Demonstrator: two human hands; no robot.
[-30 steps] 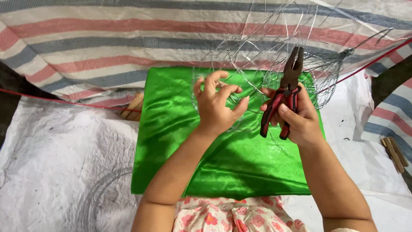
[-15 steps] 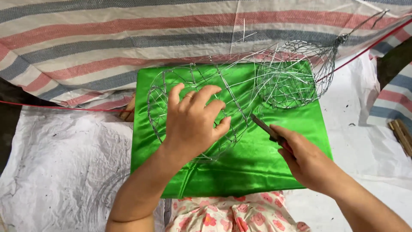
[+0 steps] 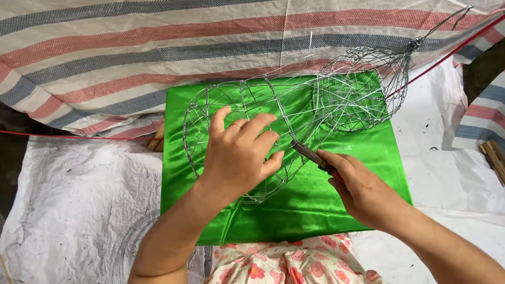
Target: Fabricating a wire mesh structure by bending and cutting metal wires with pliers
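The wire frame (image 3: 273, 121) now lies flat on the green satin cloth (image 3: 342, 210); a second ago it stood raised in front of the striped tarpaulin, with the pliers upright at its mesh. Half a second ago it was already laid down, and its position has shifted little since. Judgement: the work has passed from cutting or twisting in the air to steadying and adjusting the frame against the cloth.

The frame is thin, silvery wire formed into a long hollow body: a broad rounded cage at the left, a tighter round cage at the right, tapering to a twisted tail toward the upper right corner. The mesh is open and irregular; the cloth shows through it.

The left hand (image 3: 239, 155) lies palm down on the broad cage, fingers spread and slightly curled, pressing on the wires rather than gripping one. The right hand (image 3: 363, 189) is closed around the handles of the pliers (image 3: 310, 155), whose dark nose points at the frame's lower edge, just beside the left fingertips.

The cloth rests on white plastic sheeting (image 3: 68, 210); the striped tarpaulin (image 3: 131, 47) lies behind.
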